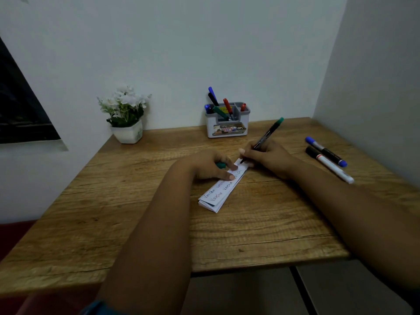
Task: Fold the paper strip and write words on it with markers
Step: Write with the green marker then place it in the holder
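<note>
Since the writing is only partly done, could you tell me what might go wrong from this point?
1. The left hand presses the folded white paper strip right beside the words; its fingers could smear the ink.
2. That hand also holds the green marker cap, so its hold on the strip may be weak, and the strip could shift under the green-ended marker in the right hand.

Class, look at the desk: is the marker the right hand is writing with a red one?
No: the marker in the right hand has a green end.
</note>
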